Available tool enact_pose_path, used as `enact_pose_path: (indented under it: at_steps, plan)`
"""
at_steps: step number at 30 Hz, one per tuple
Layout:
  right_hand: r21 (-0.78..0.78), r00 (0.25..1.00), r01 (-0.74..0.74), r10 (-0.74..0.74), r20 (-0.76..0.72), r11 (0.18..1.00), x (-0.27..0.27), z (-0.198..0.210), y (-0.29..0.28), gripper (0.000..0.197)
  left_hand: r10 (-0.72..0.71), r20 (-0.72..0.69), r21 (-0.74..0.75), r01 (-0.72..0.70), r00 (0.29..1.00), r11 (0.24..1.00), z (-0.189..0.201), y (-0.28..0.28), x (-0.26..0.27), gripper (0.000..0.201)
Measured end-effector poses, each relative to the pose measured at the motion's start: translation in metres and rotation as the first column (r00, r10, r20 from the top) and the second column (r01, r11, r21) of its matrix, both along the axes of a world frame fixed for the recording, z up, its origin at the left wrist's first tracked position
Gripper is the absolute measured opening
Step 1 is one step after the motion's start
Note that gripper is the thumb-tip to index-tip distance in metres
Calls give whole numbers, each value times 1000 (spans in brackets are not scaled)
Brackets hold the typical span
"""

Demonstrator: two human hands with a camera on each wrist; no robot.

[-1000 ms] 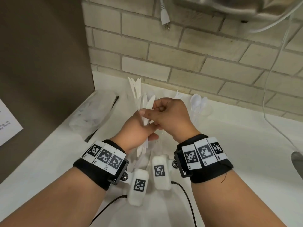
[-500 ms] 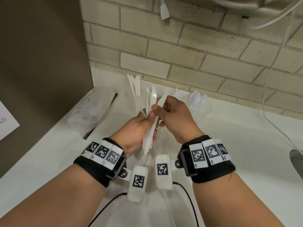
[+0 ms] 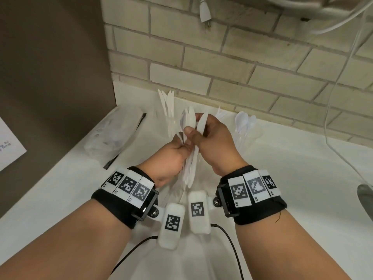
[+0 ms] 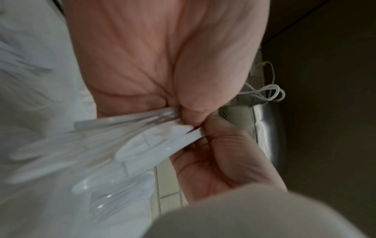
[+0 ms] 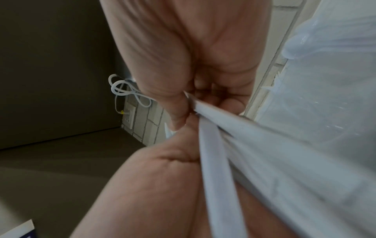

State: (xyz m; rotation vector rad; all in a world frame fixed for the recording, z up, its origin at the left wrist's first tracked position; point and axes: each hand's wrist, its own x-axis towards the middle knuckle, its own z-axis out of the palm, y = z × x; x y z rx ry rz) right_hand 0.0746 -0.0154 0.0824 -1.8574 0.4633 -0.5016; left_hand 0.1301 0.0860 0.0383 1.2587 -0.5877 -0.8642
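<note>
- Left hand (image 3: 171, 158): fingers and thumb curled tight round a bundle of white plastic cutlery (image 3: 188, 172), gripped about mid-length. Blade ends fan upward, handle ends stick out below toward the wrist. Knives, as far as the rounded tips show.
- Right hand (image 3: 216, 142): thumb and fingertips pinch one single knife (image 3: 202, 122) at the right edge of the fan. It stands slightly apart from the others at the top and lies against them lower down. The wrist views confirm the pinch, thumb pressed flat to the plastic.
- Both hands meet in the air above the white counter (image 3: 282, 178); the bundle touches nothing else.
- Behind the hands, against the brick wall (image 3: 222, 57), three upright groups: standing knives (image 3: 167, 102), what look like forks (image 3: 220, 114), partly hidden, and spoons (image 3: 244, 120). They seem to stand in clear cups, hard to make out.
- Left of the hands: a crumpled clear bag (image 3: 113, 134) lying flat, contents unclear.
- Far right: the edge of a metal sink (image 3: 365, 197). A plug (image 3: 205, 13) hangs above.

Judgement: a sort by type, partway through. Some of each kind already stands at the back. One piece is being separated, most of a handful remains, and the bag may hold more.
</note>
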Motion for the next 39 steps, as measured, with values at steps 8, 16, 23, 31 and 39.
enact_pose_path:
  at_steps: [8, 16, 23, 31, 39]
  plan:
    - [38, 1000, -1, 1, -16, 999, -1, -3, -4, 14, 26, 50, 13, -26, 998, 1000, -6, -2, -1, 30]
    - [38, 999, 1, 0, -38, 999, -1, -7, -4, 13, 38, -97, 40, -34, 995, 999, 0, -4, -5, 42]
    - [43, 1000, 18, -18, -4, 999, 0, -7, -4, 11, 32, -160, 37, -27, 987, 999, -4, -5, -2, 64]
    - [74, 1000, 4, -4, 9, 997, 0, -7, -1, 27, -147, -412, -158, 88, 899, 983, -5, 0, 1, 48]
    - [58, 1000, 0, 1, -12, 998, -1, -10, 0, 19, -117, -393, -111, 79, 912, 991, -7, -3, 1, 48]
